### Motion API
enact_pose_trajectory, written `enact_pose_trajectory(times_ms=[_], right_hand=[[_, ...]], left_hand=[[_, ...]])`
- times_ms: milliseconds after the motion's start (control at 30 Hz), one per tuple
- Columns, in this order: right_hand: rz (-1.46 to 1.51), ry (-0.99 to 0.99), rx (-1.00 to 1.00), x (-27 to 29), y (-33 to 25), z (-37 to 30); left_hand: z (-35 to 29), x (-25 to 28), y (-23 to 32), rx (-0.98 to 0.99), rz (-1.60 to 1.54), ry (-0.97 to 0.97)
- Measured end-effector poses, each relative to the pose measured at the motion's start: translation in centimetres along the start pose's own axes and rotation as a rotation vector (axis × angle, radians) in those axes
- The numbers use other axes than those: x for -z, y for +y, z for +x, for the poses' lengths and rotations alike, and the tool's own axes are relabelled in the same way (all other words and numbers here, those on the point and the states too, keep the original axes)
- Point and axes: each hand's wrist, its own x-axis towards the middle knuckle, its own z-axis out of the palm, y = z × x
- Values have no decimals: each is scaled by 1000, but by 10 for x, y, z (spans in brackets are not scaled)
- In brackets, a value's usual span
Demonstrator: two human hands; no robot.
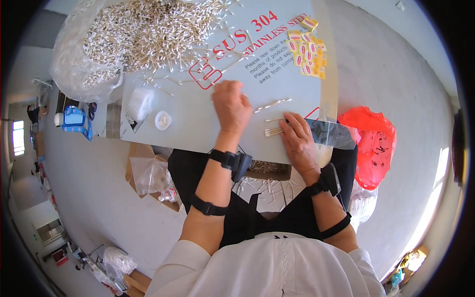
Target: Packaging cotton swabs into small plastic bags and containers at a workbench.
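I cannot tell whether the left hand (231,106) or right hand (299,142) has a closed grip; slender white cotton swabs (273,132) lie at the latter's ten o'clock, where a sideways nudge might scatter them

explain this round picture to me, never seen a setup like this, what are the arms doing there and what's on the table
There is no machine here: these are a person's own bare hands. A wide fisheye camera worn on the head looks down, so edges bend and the forearms rise from below, with black bands strapped on.

On the table are a big heap of cotton swabs with a clear plastic bag around its left side, yellow-and-white packets and a small round white dish.

The right hand has its fingers at a few swabs. The left hand is curled, so I can't tell whether its grip holds anything.
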Motion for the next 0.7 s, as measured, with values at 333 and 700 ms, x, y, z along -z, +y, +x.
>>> enact_pose_trajectory(times_ms=[333, 700], right_hand=[[19, -2, -26, 7, 2, -2], [81, 36, 13, 6, 7, -3]], left_hand=[[36, -7, -28, 4, 233, -249], [34, -46, 12, -83, -82, -189]])
